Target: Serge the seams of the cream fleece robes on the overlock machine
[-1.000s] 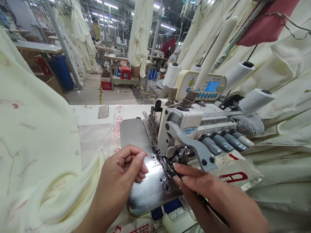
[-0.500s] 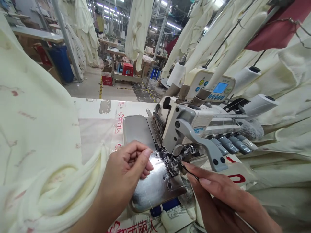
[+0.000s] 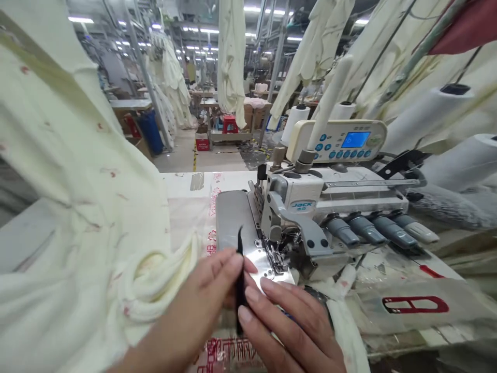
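Black tweezers point(image 3: 239, 285) with a curved tip stand nearly upright in front of the sewing machine, tip pointing up. My left hand point(image 3: 217, 280) pinches them near the upper part between thumb and fingers. My right hand point(image 3: 289, 321) is at their lower part, its fingers stretched out and slightly apart, the fingertips at or against the tweezers' side; its thumb is hidden. Just beyond the hands lies the shiny metal plate point(image 3: 233, 212) of the overlock machine point(image 3: 303, 202), with its presser foot and needle area point(image 3: 277, 254) to the right.
Cream printed fabric point(image 3: 116, 207) is heaped on the left. Red thread snips point(image 3: 415, 304) lie at the right on the table. A control panel point(image 3: 337, 140) and white thread cones point(image 3: 430, 111) stand behind the machine. Cream garments point(image 3: 232, 62) hang farther back.
The tweezers have moved from my right hand at the needle area leftward into my left hand's pinch. My right hand has come left and its fingers have straightened. The view has turned right.
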Demonstrator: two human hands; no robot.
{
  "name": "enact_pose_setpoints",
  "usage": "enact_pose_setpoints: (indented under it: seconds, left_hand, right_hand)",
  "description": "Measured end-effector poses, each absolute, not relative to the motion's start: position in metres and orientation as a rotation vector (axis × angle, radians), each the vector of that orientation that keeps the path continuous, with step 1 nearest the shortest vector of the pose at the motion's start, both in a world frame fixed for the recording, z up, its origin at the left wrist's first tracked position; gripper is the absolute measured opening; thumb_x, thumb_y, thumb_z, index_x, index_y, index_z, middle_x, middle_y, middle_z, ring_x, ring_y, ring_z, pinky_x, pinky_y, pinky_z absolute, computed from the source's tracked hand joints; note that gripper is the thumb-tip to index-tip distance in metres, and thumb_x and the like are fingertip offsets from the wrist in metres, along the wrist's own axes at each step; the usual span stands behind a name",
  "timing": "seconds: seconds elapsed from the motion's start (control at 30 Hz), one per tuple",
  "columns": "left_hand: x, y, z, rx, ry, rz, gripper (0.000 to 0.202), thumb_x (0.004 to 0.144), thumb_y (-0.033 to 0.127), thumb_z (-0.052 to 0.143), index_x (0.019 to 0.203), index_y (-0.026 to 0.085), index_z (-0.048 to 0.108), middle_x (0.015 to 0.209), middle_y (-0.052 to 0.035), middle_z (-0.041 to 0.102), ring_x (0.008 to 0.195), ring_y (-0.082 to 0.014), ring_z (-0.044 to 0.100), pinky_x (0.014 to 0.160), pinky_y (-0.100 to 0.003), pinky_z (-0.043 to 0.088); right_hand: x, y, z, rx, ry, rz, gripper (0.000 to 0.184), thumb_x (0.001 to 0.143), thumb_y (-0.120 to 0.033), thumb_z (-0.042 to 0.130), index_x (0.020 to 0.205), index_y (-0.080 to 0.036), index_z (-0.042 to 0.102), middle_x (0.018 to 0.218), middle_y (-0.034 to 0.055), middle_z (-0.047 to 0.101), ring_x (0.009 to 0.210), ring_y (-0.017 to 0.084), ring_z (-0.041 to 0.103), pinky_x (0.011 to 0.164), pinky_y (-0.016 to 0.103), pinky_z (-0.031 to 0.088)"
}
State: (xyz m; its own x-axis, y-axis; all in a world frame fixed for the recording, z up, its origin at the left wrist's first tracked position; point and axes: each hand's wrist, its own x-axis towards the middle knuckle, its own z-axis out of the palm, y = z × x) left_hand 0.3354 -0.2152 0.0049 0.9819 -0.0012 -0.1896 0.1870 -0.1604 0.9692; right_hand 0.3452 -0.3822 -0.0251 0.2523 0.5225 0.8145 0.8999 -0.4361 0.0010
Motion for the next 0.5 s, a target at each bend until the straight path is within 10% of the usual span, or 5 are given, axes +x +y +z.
enact_pose_setpoints:
  seconds: [0.27,0.5]
  left_hand:
    - [0.349,-0.195,0.047,3.057,-0.726,0.452,0.016,0.089,0.021,0.046,0.074,0.019,0.053,0.061,0.0021,0.056,0.053,-0.0138,0.046,0.047,-0.025,0.017]
    - [0.341,-0.219,0.043,2.912,-0.459,0.307,0.016,0.092,0.022,0.04,0.081,0.019,0.051,0.066,0.0005,0.058,0.058,-0.0137,0.048,0.051,-0.025,0.025]
  right_hand:
    - [0.332,-0.433,-0.076,-2.062,-1.091,-0.896,0.021,0.083,-0.009,0.057,0.1,-0.016,0.066,0.1,0.0098,0.07,0.093,0.018,0.067,0.079,0.027,0.056]
    - [0.324,-0.457,-0.078,-2.031,-1.067,-0.836,0.028,0.084,-0.007,0.056,0.108,-0.018,0.062,0.093,0.0062,0.07,0.085,0.016,0.067,0.076,0.025,0.055]
